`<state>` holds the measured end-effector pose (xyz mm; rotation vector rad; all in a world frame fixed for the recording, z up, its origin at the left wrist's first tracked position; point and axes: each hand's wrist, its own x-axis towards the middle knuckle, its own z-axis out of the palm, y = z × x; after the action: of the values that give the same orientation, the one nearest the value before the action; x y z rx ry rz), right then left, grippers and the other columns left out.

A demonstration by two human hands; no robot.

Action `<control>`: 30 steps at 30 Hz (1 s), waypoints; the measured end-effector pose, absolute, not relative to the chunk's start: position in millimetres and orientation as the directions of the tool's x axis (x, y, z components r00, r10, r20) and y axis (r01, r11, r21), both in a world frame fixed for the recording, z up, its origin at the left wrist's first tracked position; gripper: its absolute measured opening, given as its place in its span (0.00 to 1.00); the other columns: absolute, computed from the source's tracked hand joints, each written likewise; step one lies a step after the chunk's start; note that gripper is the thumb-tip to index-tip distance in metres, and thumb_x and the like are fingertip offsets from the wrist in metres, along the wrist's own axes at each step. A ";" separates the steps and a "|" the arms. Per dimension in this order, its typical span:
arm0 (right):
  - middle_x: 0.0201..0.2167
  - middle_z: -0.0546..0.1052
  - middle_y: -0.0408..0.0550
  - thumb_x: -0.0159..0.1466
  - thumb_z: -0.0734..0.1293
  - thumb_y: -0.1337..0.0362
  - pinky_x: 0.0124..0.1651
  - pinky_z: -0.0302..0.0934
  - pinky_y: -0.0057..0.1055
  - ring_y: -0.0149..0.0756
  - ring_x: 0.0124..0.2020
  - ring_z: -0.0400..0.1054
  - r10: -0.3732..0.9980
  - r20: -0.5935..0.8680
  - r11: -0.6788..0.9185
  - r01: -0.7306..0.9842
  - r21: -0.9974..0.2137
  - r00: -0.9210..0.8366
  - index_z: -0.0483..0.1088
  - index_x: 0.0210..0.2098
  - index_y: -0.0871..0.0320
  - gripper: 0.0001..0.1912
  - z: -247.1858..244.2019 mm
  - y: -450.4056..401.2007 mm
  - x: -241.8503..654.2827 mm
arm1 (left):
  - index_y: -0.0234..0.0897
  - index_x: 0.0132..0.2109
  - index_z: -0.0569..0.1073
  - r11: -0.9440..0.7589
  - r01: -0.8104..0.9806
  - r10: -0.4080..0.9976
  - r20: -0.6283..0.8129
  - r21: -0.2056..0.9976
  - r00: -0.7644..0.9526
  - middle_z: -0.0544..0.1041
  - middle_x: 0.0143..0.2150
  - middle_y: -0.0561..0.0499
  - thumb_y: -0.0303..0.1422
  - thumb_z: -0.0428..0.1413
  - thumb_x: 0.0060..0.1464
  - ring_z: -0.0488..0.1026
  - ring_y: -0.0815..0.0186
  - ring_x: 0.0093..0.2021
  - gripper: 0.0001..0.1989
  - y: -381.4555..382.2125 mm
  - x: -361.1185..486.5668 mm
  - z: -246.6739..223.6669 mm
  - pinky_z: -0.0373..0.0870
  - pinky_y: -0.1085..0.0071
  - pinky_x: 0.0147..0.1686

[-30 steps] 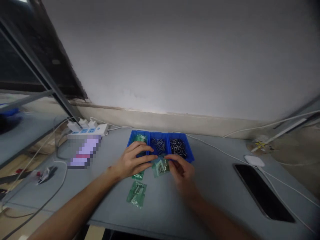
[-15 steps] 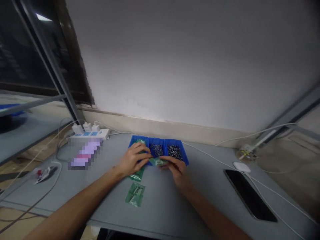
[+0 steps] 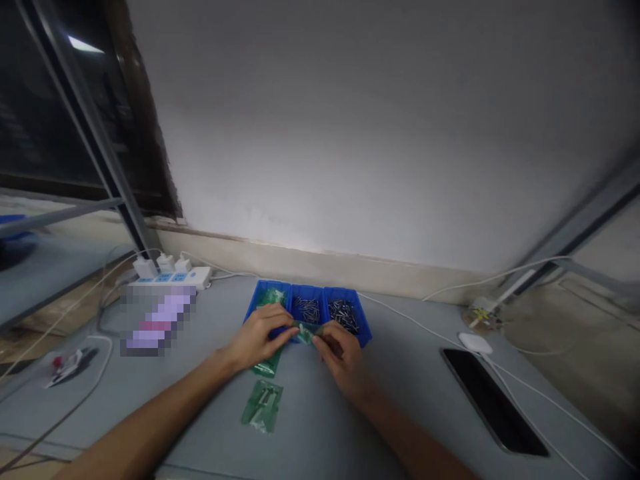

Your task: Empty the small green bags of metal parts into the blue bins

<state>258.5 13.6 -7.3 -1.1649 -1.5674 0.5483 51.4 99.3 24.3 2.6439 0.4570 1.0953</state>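
Between my two hands is a small green plastic bag (image 3: 305,333), pinched at its left end by my left hand (image 3: 265,335) and at its right end by my right hand (image 3: 344,357). Something pale shows inside it. Just behind the hands stands a blue three-part bin (image 3: 364,319). Its left compartment holds green bags (image 3: 273,297), the middle one silver screws (image 3: 307,309), and the right one darker short metal pieces (image 3: 344,315). A green packet (image 3: 267,365) lies partly under my left hand. Nearer me lies another green bag (image 3: 263,405) with screws inside.
A white power strip (image 3: 173,277) with plugs sits at the back left, near a pixelated purple item (image 3: 163,319). On the right lie a dark phone (image 3: 493,400), a white charger (image 3: 475,343) and loose cables. A small red-and-white packet (image 3: 64,367) rests at the left.
The bag between my hands has turned so more of its face shows, and my fingers have shifted along its edges. The whole view has tilted slightly, so the table sits lower.
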 end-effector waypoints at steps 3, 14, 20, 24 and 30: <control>0.27 0.72 0.39 0.68 0.66 0.58 0.28 0.62 0.25 0.28 0.23 0.68 0.884 0.459 0.421 0.273 -0.865 0.088 0.65 0.46 0.56 0.11 -14.1 16.6 255.1 | 0.35 0.37 0.74 -0.887 0.241 0.449 0.615 0.394 0.648 0.76 0.34 0.49 0.34 0.54 0.65 0.73 0.66 0.36 0.09 97.4 52.6 19.2 0.70 0.69 0.39; 0.36 0.80 0.47 0.69 0.64 0.61 0.32 0.68 0.27 0.32 0.27 0.76 0.856 0.509 0.462 0.304 -0.833 0.093 0.72 0.48 0.57 0.10 -14.9 16.7 259.2 | 0.39 0.55 0.74 -0.893 0.175 0.422 0.641 0.414 0.641 0.79 0.46 0.45 0.27 0.49 0.67 0.74 0.63 0.47 0.14 105.0 47.4 20.7 0.73 0.64 0.47; 0.20 0.72 0.40 0.69 0.64 0.56 0.27 0.61 0.24 0.28 0.20 0.67 0.881 0.467 0.415 0.351 -0.839 0.074 0.72 0.31 0.58 0.14 -10.3 16.5 259.0 | 0.38 0.45 0.77 -0.929 0.167 0.352 0.653 0.329 0.671 0.79 0.39 0.47 0.32 0.55 0.65 0.72 0.62 0.43 0.07 102.8 47.3 23.2 0.71 0.63 0.45; 0.16 0.66 0.38 0.73 0.58 0.53 0.26 0.54 0.24 0.26 0.19 0.62 0.898 0.440 0.390 0.446 -0.806 0.009 0.65 0.22 0.58 0.25 -11.2 16.8 259.7 | 0.36 0.37 0.75 -0.858 0.312 0.514 0.706 0.409 0.488 0.76 0.35 0.49 0.36 0.53 0.66 0.71 0.64 0.39 0.11 113.4 42.7 29.9 0.69 0.66 0.43; 0.27 0.76 0.39 0.70 0.65 0.62 0.37 0.59 0.26 0.30 0.30 0.69 0.854 0.393 0.518 0.637 -0.571 -0.342 0.73 0.32 0.56 0.11 -19.1 11.4 250.1 | 0.37 0.34 0.77 -0.642 0.600 0.744 0.578 0.478 0.335 0.76 0.40 0.47 0.46 0.52 0.64 0.73 0.59 0.42 0.19 176.4 24.8 24.6 0.70 0.61 0.48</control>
<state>250.1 11.4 -19.1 -1.2088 -2.0927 0.4185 24.8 176.4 24.6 2.4153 1.2299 1.1948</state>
